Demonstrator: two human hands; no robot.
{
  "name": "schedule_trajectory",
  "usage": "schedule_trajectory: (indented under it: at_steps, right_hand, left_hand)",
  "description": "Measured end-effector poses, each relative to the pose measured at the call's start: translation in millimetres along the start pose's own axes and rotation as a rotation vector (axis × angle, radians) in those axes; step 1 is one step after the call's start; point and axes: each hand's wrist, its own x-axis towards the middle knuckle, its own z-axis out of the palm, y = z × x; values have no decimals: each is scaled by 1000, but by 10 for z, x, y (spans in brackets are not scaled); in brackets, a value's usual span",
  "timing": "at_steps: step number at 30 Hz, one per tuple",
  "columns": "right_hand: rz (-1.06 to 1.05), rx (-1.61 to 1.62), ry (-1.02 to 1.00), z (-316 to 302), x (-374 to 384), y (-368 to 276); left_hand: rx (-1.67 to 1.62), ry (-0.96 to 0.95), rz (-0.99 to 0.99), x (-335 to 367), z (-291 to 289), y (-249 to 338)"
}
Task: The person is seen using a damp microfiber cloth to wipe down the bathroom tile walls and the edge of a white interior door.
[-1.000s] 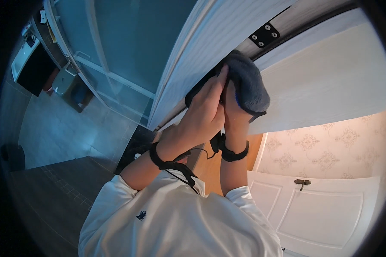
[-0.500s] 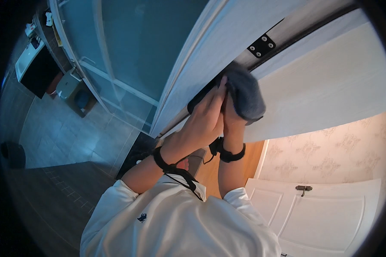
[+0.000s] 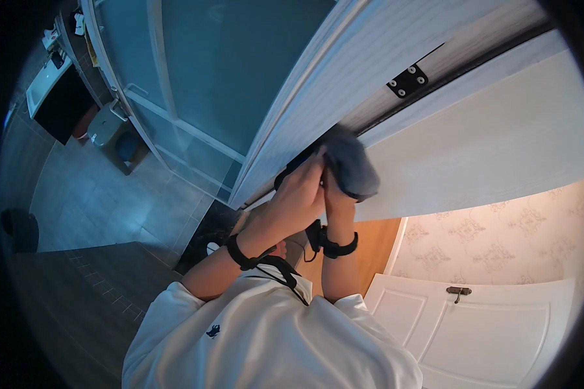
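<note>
Covering the right hand [image 3: 337, 196], a plush grey cloth [image 3: 353, 167] is met by the left hand [image 3: 301, 196]; whether either grip is clamped cannot be told. Along the grained white frame [image 3: 370, 72], the cloth has been drawn farther from the flat black plate [image 3: 407, 82], so more frame is left uncovered between.

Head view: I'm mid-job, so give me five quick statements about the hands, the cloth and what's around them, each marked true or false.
1. The cloth covers part of the right hand. True.
2. The cloth is bright yellow. False: it is grey-blue.
3. Only the left wrist wears a black strap. False: the right wrist wears one too.
4. The black plate is higher in the picture than the cloth. True.
5. The wallpaper is at the picture's left. False: it is at the right.
</note>
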Motion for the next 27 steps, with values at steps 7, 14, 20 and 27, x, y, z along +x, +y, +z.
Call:
schedule_trajectory:
  at_steps: [7, 14, 20, 27]
  right_hand:
    - [351, 155, 58, -191, 189, -252]
    - [152, -16, -7, -146, 46, -138]
    - [149, -128, -106, -369, 332, -411]
    - [209, -109, -81, -354, 241, -351]
  left_hand:
    - [-18, -38, 68, 226, -84, 273]
    - [-71, -117, -126, 85, -83, 137]
    - [-112, -123, -2, 149, -106, 231]
    - [-132, -140, -11, 187, -121, 229]
